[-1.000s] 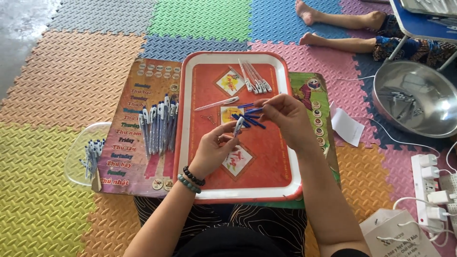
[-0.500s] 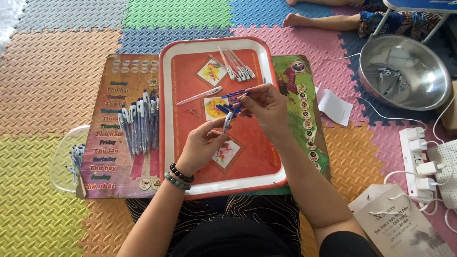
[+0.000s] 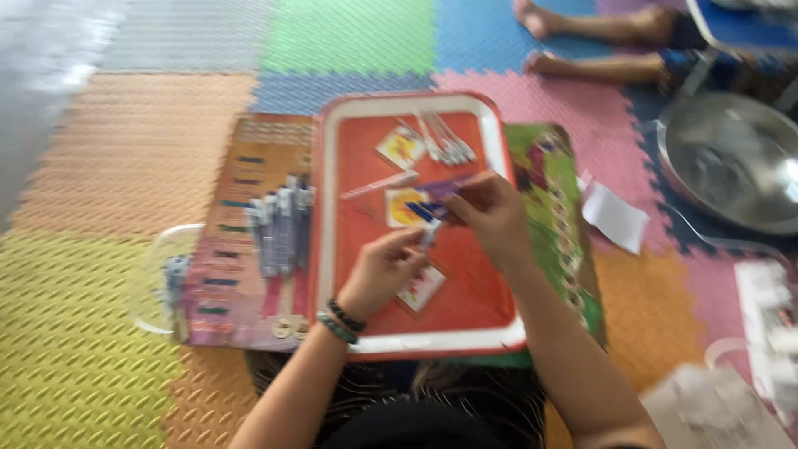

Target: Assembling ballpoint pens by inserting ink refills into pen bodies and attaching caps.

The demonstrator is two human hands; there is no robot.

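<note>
Over the middle of the red tray (image 3: pixel 332 249), the left hand (image 3: pixel 384 270) and right hand (image 3: pixel 490 212) pinch blue pen parts (image 3: pixel 428 212) together mid-assembly, so next they likely need aligning and pressing home.

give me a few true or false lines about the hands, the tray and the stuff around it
1. Both hands work over the red tray. True: the left hand and the right hand meet above it.
2. The right hand holds a blue pen part. True.
3. The metal bowl sits left of the tray. False: it sits to the right.
4. A row of pens lies on the board left of the tray. True.
5. The left wrist is bare. False: it wears bracelets.
6. The floor is plain wood. False: it is coloured foam mats.
</note>
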